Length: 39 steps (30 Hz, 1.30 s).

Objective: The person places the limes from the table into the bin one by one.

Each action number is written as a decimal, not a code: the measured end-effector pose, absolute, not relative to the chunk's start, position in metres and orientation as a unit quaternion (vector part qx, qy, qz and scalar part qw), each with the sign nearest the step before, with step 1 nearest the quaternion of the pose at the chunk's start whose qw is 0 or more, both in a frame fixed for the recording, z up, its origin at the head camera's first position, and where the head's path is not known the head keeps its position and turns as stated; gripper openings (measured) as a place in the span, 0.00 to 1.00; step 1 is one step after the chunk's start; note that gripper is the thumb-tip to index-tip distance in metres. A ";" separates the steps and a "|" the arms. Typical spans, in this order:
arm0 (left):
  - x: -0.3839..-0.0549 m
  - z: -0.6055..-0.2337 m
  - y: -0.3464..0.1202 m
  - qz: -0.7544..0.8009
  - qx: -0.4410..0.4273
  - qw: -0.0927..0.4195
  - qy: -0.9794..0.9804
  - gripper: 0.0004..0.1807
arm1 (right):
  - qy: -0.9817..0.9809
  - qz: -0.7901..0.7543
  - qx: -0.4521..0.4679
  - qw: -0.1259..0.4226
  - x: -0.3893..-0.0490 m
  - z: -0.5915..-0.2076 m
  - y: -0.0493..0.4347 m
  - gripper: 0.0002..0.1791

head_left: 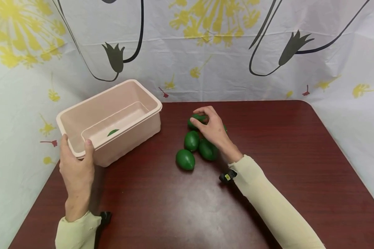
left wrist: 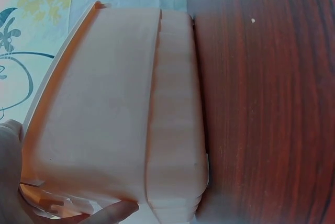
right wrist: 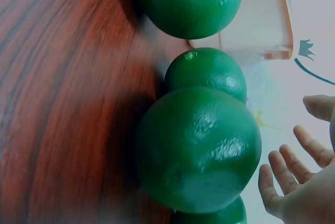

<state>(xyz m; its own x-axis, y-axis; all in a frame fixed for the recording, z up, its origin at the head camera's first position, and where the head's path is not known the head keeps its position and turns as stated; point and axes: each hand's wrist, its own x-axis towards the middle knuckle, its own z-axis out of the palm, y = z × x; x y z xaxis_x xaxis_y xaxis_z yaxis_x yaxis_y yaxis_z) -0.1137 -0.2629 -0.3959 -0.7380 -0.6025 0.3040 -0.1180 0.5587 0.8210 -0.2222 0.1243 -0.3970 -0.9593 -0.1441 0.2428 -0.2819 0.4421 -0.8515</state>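
"Where are the green fruits (head_left: 185, 159)?"

"Most sit close together on the worktop (head_left: 162, 200). Another green fruit (head_left: 113, 132) peeks up inside the pink tub (head_left: 134, 137)."

"What is each hand doing?"

"The left hand (head_left: 77, 171) grips the tub's rim (head_left: 124, 130) at a corner. The right hand (head_left: 213, 129) is over the farthest fruit (head_left: 201, 118), its fingers (right wrist: 283, 170) loose, holding nothing."

"How would a fruit feel?"

"Light and firm, I guess. It's shiny, so maybe slippery. I'd hold it around its fat middle, one side each."
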 end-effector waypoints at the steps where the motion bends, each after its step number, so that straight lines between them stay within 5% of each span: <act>1: -0.114 -0.396 -0.263 -0.417 0.216 0.291 -0.834 0.42 | -0.847 0.513 0.124 0.068 -0.222 -0.397 0.126 0.18; 39: -0.114 -0.397 -0.264 -0.418 0.217 0.289 -0.833 0.42 | -0.879 0.469 0.060 0.066 -0.223 -0.417 0.169 0.23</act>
<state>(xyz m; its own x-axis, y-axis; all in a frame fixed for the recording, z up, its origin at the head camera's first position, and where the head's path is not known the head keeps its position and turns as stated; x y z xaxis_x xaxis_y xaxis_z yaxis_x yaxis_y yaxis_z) -0.1139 -0.2641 -0.3969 -0.7383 -0.6036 0.3008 -0.1199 0.5565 0.8222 -0.2234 0.1693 -0.4173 -0.9841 -0.0446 0.1722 -0.1678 0.5537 -0.8156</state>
